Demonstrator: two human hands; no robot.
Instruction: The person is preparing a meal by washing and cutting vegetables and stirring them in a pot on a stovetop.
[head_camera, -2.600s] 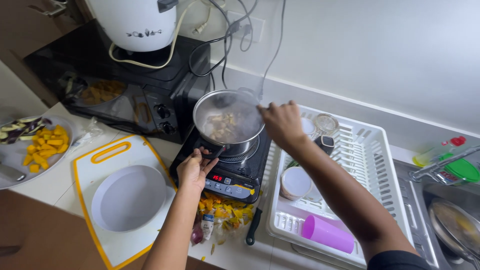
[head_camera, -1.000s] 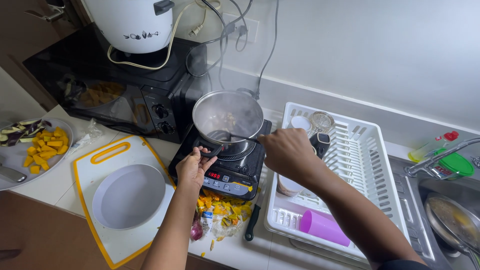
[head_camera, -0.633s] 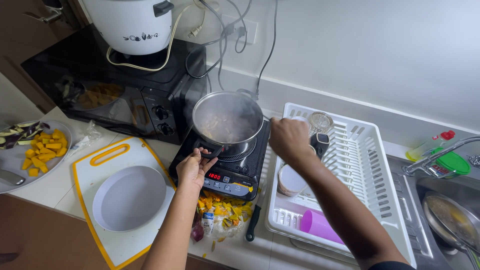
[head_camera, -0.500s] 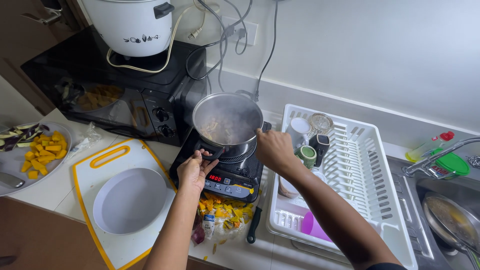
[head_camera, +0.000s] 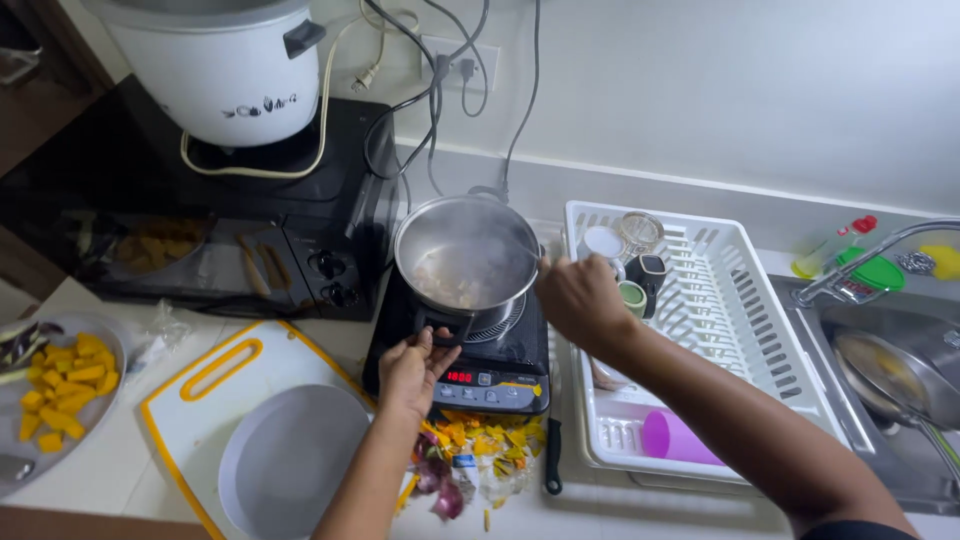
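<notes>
A steel pot (head_camera: 466, 262) of steaming food sits on a black induction cooker (head_camera: 470, 356). My left hand (head_camera: 415, 368) grips the pot's near handle at the cooker's front edge. At the pot's right rim, my right hand (head_camera: 580, 300) is closed around a thin utensil handle that reaches into the pot; its lower end is lost in steam.
A white dish rack (head_camera: 712, 330) with cups and a purple cup (head_camera: 677, 437) stands to the right, beside a sink (head_camera: 900, 372) holding a pan. A black oven (head_camera: 190, 215) carries a white rice cooker (head_camera: 215, 60). A cutting board (head_camera: 215, 385), grey plate (head_camera: 295, 470), vegetable scraps (head_camera: 470, 455), knife (head_camera: 552, 460) lie nearby.
My right hand drifted from the pot toward the dish rack, then came back left to the pot's right rim. My left hand has stayed on the pot handle.
</notes>
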